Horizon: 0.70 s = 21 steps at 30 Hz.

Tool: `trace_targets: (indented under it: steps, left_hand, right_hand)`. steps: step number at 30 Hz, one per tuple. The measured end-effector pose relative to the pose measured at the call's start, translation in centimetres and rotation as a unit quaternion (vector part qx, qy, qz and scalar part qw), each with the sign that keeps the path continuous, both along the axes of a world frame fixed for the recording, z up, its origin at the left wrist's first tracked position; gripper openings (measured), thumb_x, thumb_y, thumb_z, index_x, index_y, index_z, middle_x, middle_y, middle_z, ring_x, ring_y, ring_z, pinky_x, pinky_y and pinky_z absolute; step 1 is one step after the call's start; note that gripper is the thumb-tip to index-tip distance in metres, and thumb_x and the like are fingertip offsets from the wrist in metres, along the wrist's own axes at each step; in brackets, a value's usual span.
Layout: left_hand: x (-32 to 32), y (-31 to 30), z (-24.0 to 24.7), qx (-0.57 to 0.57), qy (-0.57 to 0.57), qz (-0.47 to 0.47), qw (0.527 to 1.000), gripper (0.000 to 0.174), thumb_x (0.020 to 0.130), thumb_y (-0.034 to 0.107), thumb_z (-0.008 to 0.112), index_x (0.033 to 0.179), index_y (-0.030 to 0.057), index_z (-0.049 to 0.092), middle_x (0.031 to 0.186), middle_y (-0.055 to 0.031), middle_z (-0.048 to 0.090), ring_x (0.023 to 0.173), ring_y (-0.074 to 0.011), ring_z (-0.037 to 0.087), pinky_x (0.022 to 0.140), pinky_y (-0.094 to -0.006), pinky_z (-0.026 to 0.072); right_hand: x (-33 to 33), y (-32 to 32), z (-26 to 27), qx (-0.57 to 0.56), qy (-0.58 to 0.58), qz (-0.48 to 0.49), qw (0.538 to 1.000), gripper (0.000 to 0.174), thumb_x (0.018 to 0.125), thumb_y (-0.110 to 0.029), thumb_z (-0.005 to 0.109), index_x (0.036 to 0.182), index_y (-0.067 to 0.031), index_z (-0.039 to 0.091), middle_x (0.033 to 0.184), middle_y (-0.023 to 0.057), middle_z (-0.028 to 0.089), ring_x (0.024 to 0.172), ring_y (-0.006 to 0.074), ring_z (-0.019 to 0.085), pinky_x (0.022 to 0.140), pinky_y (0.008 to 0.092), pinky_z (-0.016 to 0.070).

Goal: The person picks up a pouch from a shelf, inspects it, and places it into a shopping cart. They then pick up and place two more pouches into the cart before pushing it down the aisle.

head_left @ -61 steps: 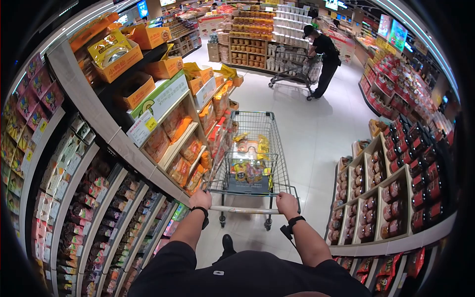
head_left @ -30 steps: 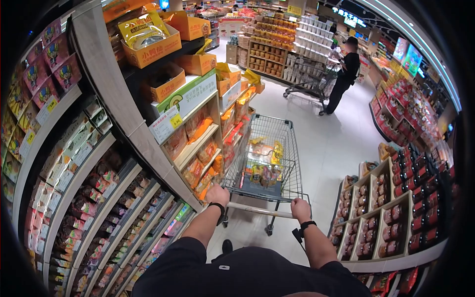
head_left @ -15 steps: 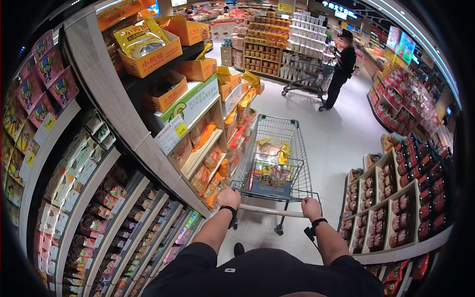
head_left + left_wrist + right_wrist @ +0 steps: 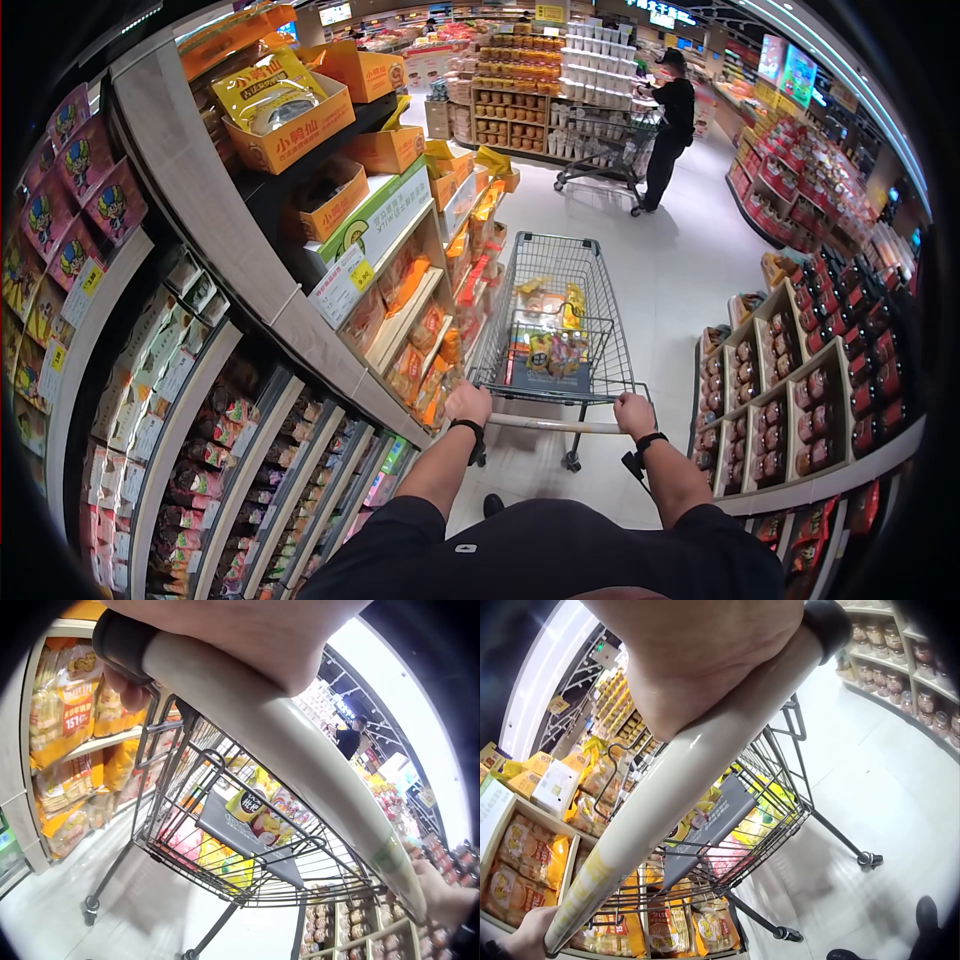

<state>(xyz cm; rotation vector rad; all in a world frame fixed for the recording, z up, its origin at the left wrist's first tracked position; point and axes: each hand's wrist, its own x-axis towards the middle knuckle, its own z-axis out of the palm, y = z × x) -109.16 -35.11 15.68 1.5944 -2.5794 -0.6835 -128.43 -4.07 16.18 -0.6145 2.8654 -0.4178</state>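
A wire shopping cart (image 4: 612,335) stands in front of the person. Its pale handle bar (image 4: 552,425) runs across between both hands. The left hand (image 4: 468,403) grips the bar's left end, with fingers curled beneath it in the left wrist view, close beside the shelf of orange packs. At the other end the right hand (image 4: 634,413) grips the bar near its dark end cap (image 4: 829,630). Inside the cart lie several bright packages, among them a yellow pouch (image 4: 246,801), behind a grey plastic panel (image 4: 244,823).
Shelves of orange-bagged food (image 4: 405,372) and orange display boxes (image 4: 295,130) line the left side. On the right is a wooden rack of jars (image 4: 772,440). Ahead, another person (image 4: 672,125) stands at a second cart (image 4: 612,160) on the white floor (image 4: 660,265).
Both hands keep gripping the handle. The head view has shifted, and the cart now appears farther right in it. The person ahead was bent over the second cart and now stands more upright.
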Motion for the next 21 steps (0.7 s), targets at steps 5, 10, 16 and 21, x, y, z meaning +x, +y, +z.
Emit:
trace_targets:
  steps: [5,10,16,21]
  left_hand:
    - [0.18,0.16,0.5,0.006,0.011,0.0,1.0,0.041,0.086,0.035,0.06,0.107,-0.0007,0.059,0.097,-0.0212,0.069,0.092,-0.0349,0.068,0.082,-0.0442,0.0525]
    - [0.31,0.17,0.4,0.002,0.025,0.002,1.0,0.04,0.085,0.034,0.061,0.105,-0.0005,0.06,0.096,-0.0216,0.069,0.091,-0.0356,0.067,0.081,-0.0442,0.0526]
    - [0.5,0.15,-0.05,-0.01,0.029,0.0,1.0,0.041,0.084,0.035,0.061,0.104,-0.0009,0.06,0.095,-0.0219,0.069,0.089,-0.036,0.068,0.08,-0.0452,0.0529]
    - [0.62,0.11,0.07,-0.014,0.028,-0.013,0.999,0.042,0.084,0.035,0.062,0.105,-0.0011,0.059,0.093,-0.0214,0.069,0.087,-0.0361,0.068,0.079,-0.0454,0.0534]
  right_hand:
    - [0.27,0.11,-0.16,-0.003,0.008,-0.005,1.0,0.025,0.086,-0.029,0.058,0.09,-0.0082,0.071,0.087,0.0174,0.069,0.083,0.0369,0.066,0.075,0.0462,0.0533]
    - [0.59,0.08,0.33,0.024,-0.003,-0.013,1.0,0.027,0.088,-0.032,0.056,0.096,-0.0125,0.072,0.09,0.0157,0.07,0.086,0.0348,0.067,0.079,0.0445,0.054]
    - [0.86,0.27,0.1,0.026,0.003,-0.011,1.0,0.027,0.088,-0.032,0.055,0.096,-0.0118,0.072,0.09,0.0158,0.07,0.085,0.0348,0.067,0.079,0.0447,0.0539]
    - [0.98,0.39,-0.3,0.008,0.014,-0.014,1.0,0.025,0.087,-0.03,0.058,0.09,-0.0093,0.071,0.086,0.0166,0.069,0.083,0.036,0.066,0.076,0.0458,0.0534]
